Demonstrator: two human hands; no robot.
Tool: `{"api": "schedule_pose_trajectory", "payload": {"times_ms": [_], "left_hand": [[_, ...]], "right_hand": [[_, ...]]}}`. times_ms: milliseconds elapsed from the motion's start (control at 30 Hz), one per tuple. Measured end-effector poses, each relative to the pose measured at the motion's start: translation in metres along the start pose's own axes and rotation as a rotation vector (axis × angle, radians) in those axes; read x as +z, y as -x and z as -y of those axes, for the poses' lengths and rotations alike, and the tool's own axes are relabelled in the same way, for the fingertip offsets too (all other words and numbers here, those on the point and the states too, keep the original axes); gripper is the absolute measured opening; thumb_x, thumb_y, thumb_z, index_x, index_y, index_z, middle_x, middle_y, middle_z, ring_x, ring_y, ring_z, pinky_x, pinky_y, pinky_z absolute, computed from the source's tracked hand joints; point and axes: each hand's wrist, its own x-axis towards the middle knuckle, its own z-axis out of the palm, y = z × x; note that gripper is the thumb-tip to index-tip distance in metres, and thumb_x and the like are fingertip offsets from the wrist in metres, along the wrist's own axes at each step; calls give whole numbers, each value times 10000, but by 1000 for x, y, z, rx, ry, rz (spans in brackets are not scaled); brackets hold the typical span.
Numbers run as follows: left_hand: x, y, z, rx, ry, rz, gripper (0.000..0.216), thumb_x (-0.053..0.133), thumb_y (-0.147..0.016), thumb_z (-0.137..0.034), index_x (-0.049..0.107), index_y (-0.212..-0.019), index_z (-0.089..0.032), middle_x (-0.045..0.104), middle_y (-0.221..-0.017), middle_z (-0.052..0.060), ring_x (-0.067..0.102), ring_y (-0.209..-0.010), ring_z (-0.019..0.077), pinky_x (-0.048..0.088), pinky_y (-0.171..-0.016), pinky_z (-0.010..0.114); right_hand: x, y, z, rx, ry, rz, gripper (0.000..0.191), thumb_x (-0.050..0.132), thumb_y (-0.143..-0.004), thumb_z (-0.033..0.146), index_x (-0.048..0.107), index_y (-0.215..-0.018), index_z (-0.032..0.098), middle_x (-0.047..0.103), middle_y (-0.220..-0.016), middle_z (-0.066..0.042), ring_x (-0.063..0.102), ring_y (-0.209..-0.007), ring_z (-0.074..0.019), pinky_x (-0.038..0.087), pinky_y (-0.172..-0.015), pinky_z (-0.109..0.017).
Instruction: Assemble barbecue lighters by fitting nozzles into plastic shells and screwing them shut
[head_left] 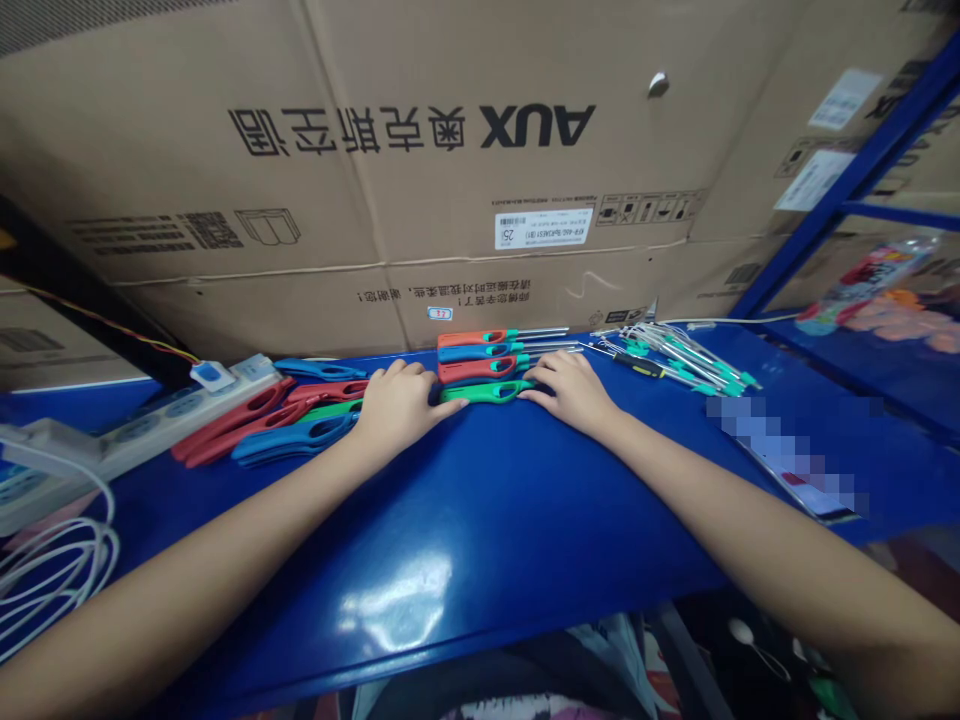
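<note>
Both my hands rest on a glossy blue table [465,520]. Between them lies a row of assembled stick lighters: a red one [472,339], a blue one [480,352], another red one [476,369] and a green one [487,392]. My left hand [397,405] touches the handle ends of this row with its fingers. My right hand [574,390] lies flat at the other end of the green lighter. Neither hand grips anything. Left of my left hand is a pile of red, blue and green lighter handles [277,420].
A heap of thin metal tubes with green tips [679,360] lies at the right. A white power strip [150,420] with cables sits at the left. Large AUX cardboard boxes [450,150] wall off the back. A blue shelf post [847,180] stands at the right.
</note>
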Motion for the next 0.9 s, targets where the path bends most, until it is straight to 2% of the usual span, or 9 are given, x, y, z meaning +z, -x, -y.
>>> {"api": "schedule_pose_trajectory", "payload": {"times_ms": [133,233,333,400,500,600,700,800,900], "left_hand": [[-1,-1,-1,-15,-9,-7,528,572,-911,-670,737,-986,-174,735,-1025,142,628,-1030,348,471,-787,405],[1,1,-4,-17,-14,-41,605,566,-919,-662,668,-1215,-145,697,-1179,179,599,-1118,367,476,-856,433],[4,7,-10,13,0,-72,760,571,-918,-658,488,-1453,-125,604,-1363,201,547,-1226,381,468,-925,459],[3,12,-12,43,26,-76,787,566,-917,-665,448,-1487,-135,567,-1416,194,534,-1249,382,466,-952,471],[-1,19,-2,56,58,-56,696,548,-930,-651,522,-1421,-159,571,-1418,176,538,-1252,383,461,-986,489],[-9,27,26,9,91,-23,585,566,-929,-592,586,-1323,-159,626,-1334,162,582,-1198,368,480,-970,484],[-17,39,63,13,153,21,531,610,-872,-610,633,-1208,-198,668,-1219,124,607,-1149,344,489,-959,459],[-25,54,95,4,174,87,506,652,-796,-600,662,-1103,-198,668,-1167,126,638,-1053,336,509,-883,440],[-30,65,116,1,241,105,558,688,-724,-631,655,-1102,-222,680,-1140,107,640,-1035,325,509,-889,423]], "right_hand": [[-1,0,-1,12,1,-12,300,637,-944,490,713,-1071,229,685,-1036,-100,588,-1015,-305,437,-883,-455],[-3,0,0,20,-4,-35,377,647,-928,511,685,-1170,225,654,-1164,-138,578,-1090,-328,459,-915,-480],[-6,1,4,-15,-14,-36,508,643,-925,524,598,-1349,248,571,-1380,-151,513,-1261,-349,427,-1036,-524],[-9,3,7,-54,-15,-24,553,603,-947,532,534,-1430,271,509,-1480,-142,454,-1346,-355,374,-1106,-560],[-14,5,8,-85,-21,-16,527,548,-982,500,514,-1449,259,487,-1513,-144,434,-1376,-350,340,-1137,-578],[-20,6,6,-94,-56,-51,405,544,-993,410,586,-1361,246,592,-1403,-131,515,-1294,-323,387,-1096,-541],[-28,5,4,-106,-121,-93,242,520,-994,302,690,-1149,225,735,-1115,-92,624,-1039,-273,479,-948,-453],[-35,3,8,-104,-150,-111,219,510,-990,296,711,-955,216,749,-924,-78,617,-871,-251,490,-814,-398],[-38,3,15,-87,-128,-96,320,527,-984,365,630,-718,221,689,-768,-74,589,-790,-237,448,-713,-362]]}}
